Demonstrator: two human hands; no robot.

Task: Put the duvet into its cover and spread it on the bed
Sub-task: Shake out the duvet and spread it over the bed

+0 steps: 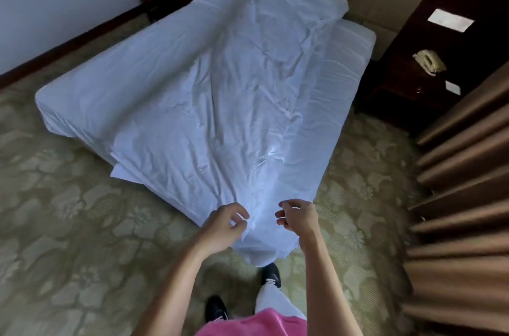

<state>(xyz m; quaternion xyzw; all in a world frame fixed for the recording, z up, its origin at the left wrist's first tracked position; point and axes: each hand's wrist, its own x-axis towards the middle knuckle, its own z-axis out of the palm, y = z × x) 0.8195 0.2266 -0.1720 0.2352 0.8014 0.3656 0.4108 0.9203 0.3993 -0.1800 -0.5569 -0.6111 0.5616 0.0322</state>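
Head-camera view, looking down from the foot corner of a bed (82, 104) with a white fitted mattress. A person stood at that corner, and both bare hands held the near end of a white duvet cover (234, 93). The left hand (223, 228) had its fingers curled around a gathered fold of the cloth. The right hand (298, 218) pinched the cloth between thumb and fingers. The two hands were close together, with a bright ridge of fabric between them.

From the grip, the cover stretched straight away toward the head of the bed, its long axis running diagonally up and right across the mattress. It lay wrinkled and narrowed, bunched high at the far end. Mattress showed bare on both sides. The near end hung over the bed's corner toward the carpet (68, 225).

Whether the duvet was already inside the cover could not be told; the cloth looked thin near the hands.

A dark nightstand (399, 87) by the bed's right side held a pale telephone (428, 61) and a white card (450, 20). Brown curtains (465, 198) hung at the right.
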